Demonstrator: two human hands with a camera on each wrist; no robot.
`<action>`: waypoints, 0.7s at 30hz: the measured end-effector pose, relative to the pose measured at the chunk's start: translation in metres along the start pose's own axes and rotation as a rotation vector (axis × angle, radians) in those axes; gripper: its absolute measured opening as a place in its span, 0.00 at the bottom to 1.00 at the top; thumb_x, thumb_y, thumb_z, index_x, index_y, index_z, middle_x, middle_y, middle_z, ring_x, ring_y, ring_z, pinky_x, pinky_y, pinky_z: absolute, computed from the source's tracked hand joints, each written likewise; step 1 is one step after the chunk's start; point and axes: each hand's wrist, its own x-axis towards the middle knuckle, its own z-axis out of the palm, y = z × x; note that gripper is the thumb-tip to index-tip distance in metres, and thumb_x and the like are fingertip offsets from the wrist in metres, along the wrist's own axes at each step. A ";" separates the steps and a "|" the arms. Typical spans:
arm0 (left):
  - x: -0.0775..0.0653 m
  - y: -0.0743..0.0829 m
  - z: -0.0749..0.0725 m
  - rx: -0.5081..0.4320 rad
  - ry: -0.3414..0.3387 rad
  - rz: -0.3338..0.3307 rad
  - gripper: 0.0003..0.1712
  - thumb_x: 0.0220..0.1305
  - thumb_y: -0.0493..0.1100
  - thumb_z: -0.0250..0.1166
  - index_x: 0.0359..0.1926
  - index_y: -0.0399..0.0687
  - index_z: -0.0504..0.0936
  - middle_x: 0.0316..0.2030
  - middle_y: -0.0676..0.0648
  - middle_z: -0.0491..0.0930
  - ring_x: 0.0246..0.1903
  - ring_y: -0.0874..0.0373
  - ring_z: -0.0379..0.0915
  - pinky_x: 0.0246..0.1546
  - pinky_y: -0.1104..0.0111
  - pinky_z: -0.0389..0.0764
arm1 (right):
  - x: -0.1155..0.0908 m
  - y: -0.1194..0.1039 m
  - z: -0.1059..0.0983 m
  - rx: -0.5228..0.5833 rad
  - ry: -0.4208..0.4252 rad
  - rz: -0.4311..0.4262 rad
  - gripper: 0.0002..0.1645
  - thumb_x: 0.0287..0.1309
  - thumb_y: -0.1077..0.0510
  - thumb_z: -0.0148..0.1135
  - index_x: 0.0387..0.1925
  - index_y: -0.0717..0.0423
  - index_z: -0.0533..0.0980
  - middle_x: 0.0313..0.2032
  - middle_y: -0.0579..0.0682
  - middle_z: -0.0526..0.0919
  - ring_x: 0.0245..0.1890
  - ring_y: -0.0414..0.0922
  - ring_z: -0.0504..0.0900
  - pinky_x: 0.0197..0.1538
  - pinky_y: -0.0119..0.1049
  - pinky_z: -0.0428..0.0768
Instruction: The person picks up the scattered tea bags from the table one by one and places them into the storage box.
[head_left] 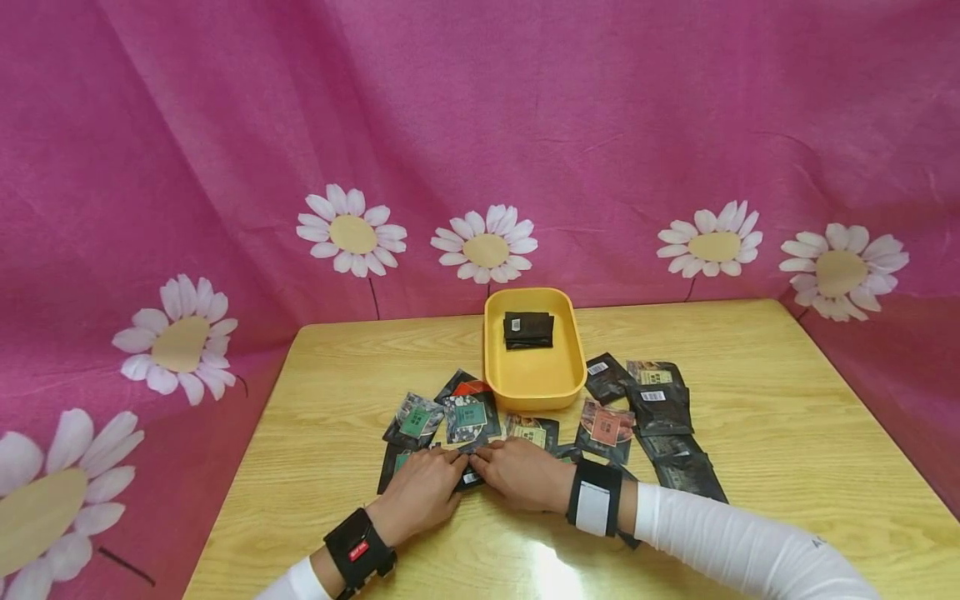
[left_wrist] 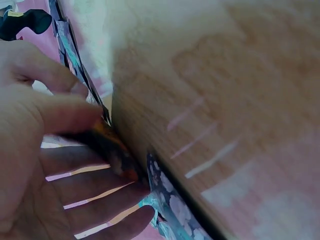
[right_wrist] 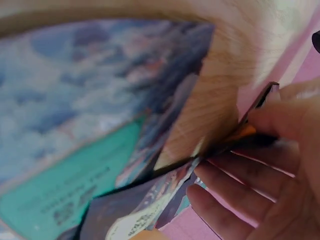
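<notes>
Bare left hand [head_left: 422, 487] and bare right hand [head_left: 525, 473] are pinching flat, black, glossy packet with white barcode label [head_left: 471, 478] between them, at near side of scattered packets [head_left: 606, 428] on yellow wood-grain table [head_left: 322, 458]. Square black packet with green label [head_left: 468, 417] is lying just beyond; hands are risking snagging it, dragging it along. Uneven pinch is risking glossy packet slipping.

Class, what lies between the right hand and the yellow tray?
In the head view, a dark packet with a yellow label lies between the right hand and the yellow tray.
</notes>
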 end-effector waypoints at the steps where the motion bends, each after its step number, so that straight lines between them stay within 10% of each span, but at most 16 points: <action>1: 0.000 0.000 0.000 0.005 0.012 0.001 0.19 0.58 0.46 0.67 0.50 0.45 0.84 0.45 0.47 0.86 0.42 0.51 0.83 0.39 0.58 0.83 | 0.000 0.000 0.001 -0.007 0.018 0.004 0.17 0.67 0.51 0.56 0.53 0.49 0.80 0.48 0.44 0.86 0.45 0.41 0.84 0.42 0.37 0.83; 8: -0.004 0.000 -0.001 -0.013 0.123 -0.003 0.06 0.64 0.37 0.61 0.38 0.49 0.84 0.28 0.52 0.84 0.26 0.57 0.81 0.20 0.65 0.73 | 0.000 -0.002 -0.001 0.053 0.132 0.053 0.04 0.62 0.56 0.60 0.37 0.47 0.80 0.32 0.42 0.87 0.30 0.39 0.85 0.30 0.37 0.81; 21: -0.002 -0.007 -0.038 0.020 0.291 -0.006 0.13 0.59 0.35 0.65 0.44 0.53 0.84 0.20 0.57 0.80 0.18 0.67 0.73 0.15 0.72 0.64 | 0.001 0.014 -0.036 0.084 0.302 0.105 0.13 0.53 0.60 0.68 0.42 0.46 0.83 0.31 0.40 0.88 0.26 0.38 0.84 0.23 0.34 0.78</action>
